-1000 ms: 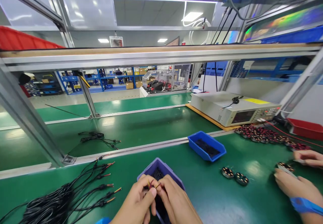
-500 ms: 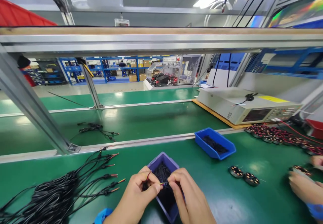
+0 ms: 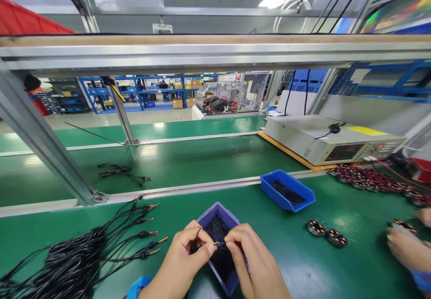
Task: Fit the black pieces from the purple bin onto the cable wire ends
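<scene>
In the head view, the left hand [image 3: 187, 252] pinches thin coloured wires [image 3: 215, 244] between thumb and forefinger; a dark red loop of wire shows above the knuckle. The right hand [image 3: 252, 257] closes thumb and forefinger on a thin dark piece [image 3: 221, 245] that meets the wire tips; whether the tips sit inside it or only against it is too small to tell. Neither grip stands open beyond the thickness held. All this is just above the purple bin [image 3: 229, 216], at the near middle of the bench, with short black strips [image 3: 216, 229] inside.

The wires look very light and limp, likely to bend or splay, so a hold close behind the tips suits them best, with only gentle pressure. The dark piece seems light too, and small enough to slip from the fingers.

Black cables [image 3: 76, 254] lie heaped at near left; a blue bin [image 3: 274, 195] stands farther right.
</scene>
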`<state>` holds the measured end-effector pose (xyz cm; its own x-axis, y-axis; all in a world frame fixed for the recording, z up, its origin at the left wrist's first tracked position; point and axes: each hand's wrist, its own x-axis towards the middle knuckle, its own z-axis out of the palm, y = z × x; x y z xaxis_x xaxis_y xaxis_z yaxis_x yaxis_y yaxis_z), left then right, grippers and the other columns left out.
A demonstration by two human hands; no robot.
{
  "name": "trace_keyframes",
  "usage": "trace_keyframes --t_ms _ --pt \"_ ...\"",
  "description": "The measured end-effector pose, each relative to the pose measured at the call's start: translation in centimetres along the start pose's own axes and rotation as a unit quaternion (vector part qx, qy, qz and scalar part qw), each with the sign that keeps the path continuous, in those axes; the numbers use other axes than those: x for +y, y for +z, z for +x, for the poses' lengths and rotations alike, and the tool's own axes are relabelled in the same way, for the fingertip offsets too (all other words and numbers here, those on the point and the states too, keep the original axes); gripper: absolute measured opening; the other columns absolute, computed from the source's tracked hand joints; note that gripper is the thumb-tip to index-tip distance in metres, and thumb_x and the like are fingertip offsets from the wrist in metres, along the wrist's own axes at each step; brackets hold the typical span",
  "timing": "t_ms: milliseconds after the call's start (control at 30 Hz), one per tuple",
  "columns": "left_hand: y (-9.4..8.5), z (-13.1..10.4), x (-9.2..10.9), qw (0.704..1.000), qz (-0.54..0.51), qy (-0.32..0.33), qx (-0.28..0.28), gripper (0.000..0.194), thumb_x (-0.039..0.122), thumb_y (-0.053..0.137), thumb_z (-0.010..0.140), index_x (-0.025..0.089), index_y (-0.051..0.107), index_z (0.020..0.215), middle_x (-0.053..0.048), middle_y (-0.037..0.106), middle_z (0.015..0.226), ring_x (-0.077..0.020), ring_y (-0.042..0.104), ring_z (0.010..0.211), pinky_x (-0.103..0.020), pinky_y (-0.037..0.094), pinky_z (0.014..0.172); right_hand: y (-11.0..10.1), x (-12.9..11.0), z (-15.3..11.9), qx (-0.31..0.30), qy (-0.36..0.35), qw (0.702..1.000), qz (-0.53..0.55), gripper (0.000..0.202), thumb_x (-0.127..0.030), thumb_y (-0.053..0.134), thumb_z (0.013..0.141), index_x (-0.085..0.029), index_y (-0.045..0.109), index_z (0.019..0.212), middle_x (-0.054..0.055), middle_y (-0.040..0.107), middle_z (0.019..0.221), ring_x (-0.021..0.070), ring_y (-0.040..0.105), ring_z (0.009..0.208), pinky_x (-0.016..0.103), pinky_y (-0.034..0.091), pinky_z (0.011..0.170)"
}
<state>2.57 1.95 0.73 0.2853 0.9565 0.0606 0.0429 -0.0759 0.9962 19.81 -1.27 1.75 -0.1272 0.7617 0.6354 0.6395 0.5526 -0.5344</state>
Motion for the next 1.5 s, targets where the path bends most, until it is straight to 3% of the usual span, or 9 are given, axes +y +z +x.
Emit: trace_keyframes --t_ms 133,333,467,633,900,1200,1367,1500 --pt "0.0 -0.1 0.2 1.0 -0.016 -0.012 -0.004 0.035 0.049 0.07 0.079 0.017 0.066 0.066 0.001 0.05 0.073 -0.0117 0.043 0.062 -0.022 0.036 0.053 0.3 0.1 0.0 -0.031 -0.014 0.999 -0.008 0.023 -0.018 0.035 0.103 -0.023 0.052 0.09 0.003 0.061 0.083 0.0167 0.063 0.074 0.027 0.054 0.07" --pt "-0.3 0.0 -0.3 0.995 -0.041 -0.084 -0.029 0.035 0.05 0.074 0.076 0.015 0.073 0.078 0.0 0.051 0.079 -0.006 0.044 0.049 -0.017 0.026 0.038 0.5 0.4 0.0 -0.014 -0.02 0.999 0.027 0.026 -0.022 0.037 0.104 -0.023 0.056 0.087 0.003 0.064 0.081 0.0158 0.065 0.071 0.024 0.054 0.067" --pt "-0.1 0.1 -0.7 0.996 -0.053 -0.073 0.017 0.035 0.048 0.075 0.075 0.015 0.067 0.071 0.002 0.052 0.071 -0.0048 0.043 0.047 -0.016 0.024 0.04 0.2 0.0 0.0 0.004 0.069 0.993 0.099 0.02 -0.027 0.048 0.101 -0.022 0.064 0.091 0.004 0.066 0.084 0.0174 0.067 0.074 0.024 0.056 0.068" --pt "0.5 -0.3 -0.4 0.994 -0.088 -0.063 -0.011 0.038 0.052 0.076 0.073 0.015 0.066 0.07 0.004 0.048 0.064 -0.0054 0.043 0.046 -0.017 0.028 0.041 0.7 -0.4 -0.5 0.072 0.148 0.97 0.178 0.018 -0.035 0.057 0.097 -0.022 0.069 0.093 0.005 0.068 0.084 0.0142 0.064 0.056 0.021 0.055 0.051" --pt "0.5 -0.5 0.6 0.99 -0.115 -0.068 -0.035 0.04 0.053 0.079 0.07 0.015 0.065 0.07 0.006 0.044 0.06 -0.0058 0.042 0.046 -0.016 0.032 0.041 1.0 -0.3 -0.9 0.088 0.106 0.98 0.141 0.013 -0.026 0.06 0.094 -0.022 0.072 0.093 0.006 0.07 0.085 0.0151 0.065 0.059 0.021 0.055 0.05" --pt "0.7 -0.7 0.3 0.991 -0.116 -0.06 -0.022 0.04 0.053 0.079 0.07 0.015 0.067 0.071 0.005 0.045 0.062 -0.0059 0.042 0.047 -0.016 0.027 0.039 0.9 -0.4 -0.3 0.076 0.078 0.984 0.142 0.012 -0.02 0.06 0.093 -0.022 0.071 0.089 0.004 0.07 0.081 0.0161 0.067 0.065 0.021 0.056 0.058" --pt "0.4 -0.6 0.9 0.992 -0.082 -0.092 -0.041 0.044 0.058 0.074 0.073 0.015 0.064 0.073 0.004 0.047 0.06 -0.0073 0.046 0.046 -0.016 0.024 0.038 1.0 0.0 -0.4 0.027 0.15 0.967 0.203 0.012 -0.028 0.065 0.091 -0.023 0.072 0.083 0.002 0.069 0.077 0.0139 0.064 0.056 0.019 0.052 0.046" --pt "0.3 -0.7 1.3 0.989 -0.084 -0.107 -0.05 0.043 0.058 0.072 0.075 0.016 0.062 0.076 0.006 0.045 0.056 -0.0066 0.043 0.044 -0.017 0.023 0.04 1.3 0.6 -0.5 0.098 0.181 0.95 0.235 0.011 -0.034 0.072 0.085 -0.023 0.072 0.085 0.0 0.067 0.069 0.0122 0.059 0.049 0.018 0.051 0.042"
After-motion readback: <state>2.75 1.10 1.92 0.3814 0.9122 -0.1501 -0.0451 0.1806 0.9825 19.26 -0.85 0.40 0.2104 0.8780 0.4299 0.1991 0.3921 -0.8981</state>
